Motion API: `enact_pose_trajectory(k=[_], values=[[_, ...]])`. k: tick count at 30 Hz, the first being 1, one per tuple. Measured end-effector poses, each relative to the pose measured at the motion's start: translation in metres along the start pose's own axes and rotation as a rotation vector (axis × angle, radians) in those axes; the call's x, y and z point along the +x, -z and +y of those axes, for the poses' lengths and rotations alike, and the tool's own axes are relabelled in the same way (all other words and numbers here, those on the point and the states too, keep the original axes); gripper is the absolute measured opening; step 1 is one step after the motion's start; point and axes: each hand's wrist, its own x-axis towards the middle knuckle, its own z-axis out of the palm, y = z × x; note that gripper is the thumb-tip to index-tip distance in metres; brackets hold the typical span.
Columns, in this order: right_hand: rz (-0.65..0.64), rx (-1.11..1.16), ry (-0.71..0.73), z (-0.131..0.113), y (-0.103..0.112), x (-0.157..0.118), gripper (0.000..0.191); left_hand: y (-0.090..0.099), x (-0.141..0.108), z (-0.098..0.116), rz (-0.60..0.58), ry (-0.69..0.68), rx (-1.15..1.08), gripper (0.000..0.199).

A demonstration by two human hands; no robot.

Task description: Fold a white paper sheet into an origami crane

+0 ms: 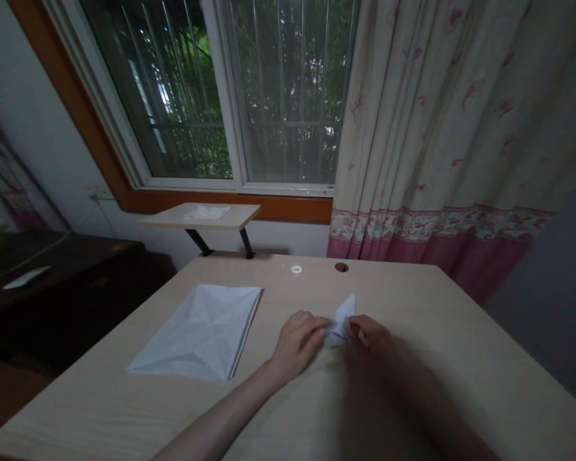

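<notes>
A small folded white paper [340, 322] is on the light wooden table [297, 410], one pointed end standing up toward the window. My left hand [298, 342] pinches its left edge between thumb and fingers. On the other side, my right hand [370, 336] has its fingertips closed on the paper's right edge. To the left, larger creased white sheets [201, 333] lie flat in a stack.
Beyond the table's back edge is a window, with a patterned curtain [436, 128] at right. A small raised shelf [240, 219] holds white paper [210, 212] at the back left. A dark side table [100, 256] stands at left.
</notes>
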Motion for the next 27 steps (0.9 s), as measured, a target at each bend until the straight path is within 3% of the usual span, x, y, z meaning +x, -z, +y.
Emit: enact_pose_trajectory(k=[5,11,15,21,27], values=[[0.146,-0.092,0.034,0.014,0.01,0.005,0.023,0.004,0.013,0.011,-0.185,0.062,-0.187,0.032],[0.243,-0.123,0.006,0.035,0.024,0.008,0.02,-0.009,0.035,0.009,-0.212,0.184,-0.338,0.034],[0.282,-0.148,-0.055,0.051,0.032,0.009,0.019,-0.042,0.059,-0.006,-0.046,0.4,-0.51,0.019],[0.314,-0.184,-0.124,0.082,0.047,0.007,0.022,-0.103,0.093,-0.024,0.078,0.514,-0.674,0.016],[0.331,-0.23,-0.217,0.103,0.062,0.003,0.023,-0.148,0.11,-0.026,0.205,0.567,-0.791,0.018]])
